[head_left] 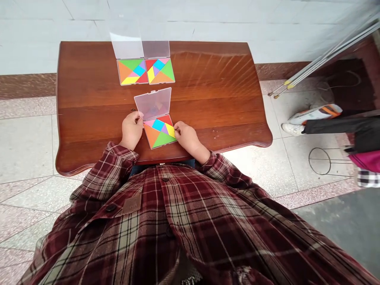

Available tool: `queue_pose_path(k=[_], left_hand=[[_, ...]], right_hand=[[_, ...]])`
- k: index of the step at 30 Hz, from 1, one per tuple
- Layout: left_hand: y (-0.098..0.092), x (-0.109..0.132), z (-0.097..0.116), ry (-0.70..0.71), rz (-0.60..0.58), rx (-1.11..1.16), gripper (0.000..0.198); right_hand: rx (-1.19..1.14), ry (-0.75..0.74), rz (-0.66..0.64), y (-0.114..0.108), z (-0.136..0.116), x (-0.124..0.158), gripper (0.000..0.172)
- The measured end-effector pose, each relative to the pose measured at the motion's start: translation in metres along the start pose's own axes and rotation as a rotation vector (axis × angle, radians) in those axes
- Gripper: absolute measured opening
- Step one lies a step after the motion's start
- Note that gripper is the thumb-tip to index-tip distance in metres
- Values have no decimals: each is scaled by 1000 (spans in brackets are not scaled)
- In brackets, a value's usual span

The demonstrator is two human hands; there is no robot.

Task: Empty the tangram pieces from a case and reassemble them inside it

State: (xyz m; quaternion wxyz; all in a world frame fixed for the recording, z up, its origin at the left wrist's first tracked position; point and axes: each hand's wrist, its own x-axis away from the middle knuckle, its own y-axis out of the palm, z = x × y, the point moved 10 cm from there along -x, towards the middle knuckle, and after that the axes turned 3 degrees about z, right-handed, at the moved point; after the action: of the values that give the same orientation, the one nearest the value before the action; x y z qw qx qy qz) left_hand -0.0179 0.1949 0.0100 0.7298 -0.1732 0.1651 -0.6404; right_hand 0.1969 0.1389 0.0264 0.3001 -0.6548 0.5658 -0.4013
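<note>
A tangram box (164,139) with its clear lid (154,103) raised lies on the table in front of me. Its tray is filled with coloured pieces: orange, green, red, yellow, blue, pink and purple. My left hand (132,128) is closed on the box's left edge, near the hinge. On the opposite side, my right hand (188,137) pinches the right edge beside the yellow piece. Both sets of fingertips are partly hidden. Farther back, two more tangram boxes, a left one (132,72) and a right one (160,72), lie side by side with lids up.
The brown wooden table (213,99) stands against a pale tiled wall (208,19). To the right are metal poles (308,59) with yellow ends, a white and orange bag (314,114), a person's leg and shoe (293,129), and a wire ring stand (320,161).
</note>
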Motion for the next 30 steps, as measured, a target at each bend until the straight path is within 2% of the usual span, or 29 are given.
queue_pose_path(k=[3, 7, 15, 18, 22, 30], left_hand=[[-2, 6, 8, 70, 33, -151, 12], [-3, 10, 16, 85, 54, -278, 10], [1, 11, 20, 93, 56, -354, 11], [1, 12, 21, 96, 56, -356, 12], [1, 13, 22, 103, 50, -376, 14], [1, 15, 25, 88, 36, -405, 14]], right_hand=[[-8, -10, -22, 1, 2, -1, 23], [16, -62, -18, -2, -5, 1, 22], [118, -228, -101, 7, -57, -9, 30], [205, -198, -103, 15, -68, -16, 33], [292, -117, -102, 24, -70, -19, 31], [181, -57, -128, 23, -63, -25, 35]])
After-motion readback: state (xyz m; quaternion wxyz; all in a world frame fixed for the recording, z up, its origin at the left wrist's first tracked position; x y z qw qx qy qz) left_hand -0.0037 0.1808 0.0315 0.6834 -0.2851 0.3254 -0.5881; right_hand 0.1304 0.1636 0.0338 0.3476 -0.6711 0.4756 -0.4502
